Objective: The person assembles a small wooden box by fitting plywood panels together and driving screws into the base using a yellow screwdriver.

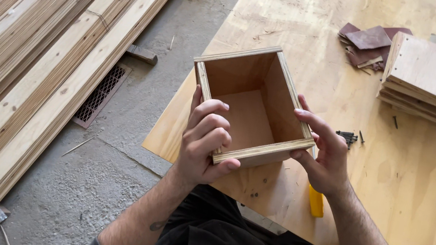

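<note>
Holding an open wooden box (251, 107) up over the near edge of the plywood sheet (391, 181), mouth toward the camera. Left hand (205, 143) has fingers curled over the near-left wall, thumb under the front rim; right hand (322, 154) clamps the right corner, fingers half closed. Looks like an inspection step on the assembled box. Any turn needs both grips kept firm. Small nails (348, 137), loose panels (434, 82) and a yellow tool (315, 201) lie nearby.

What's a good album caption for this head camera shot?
Both hands, left and right, hold an open plywood box above a plywood sheet.
</note>
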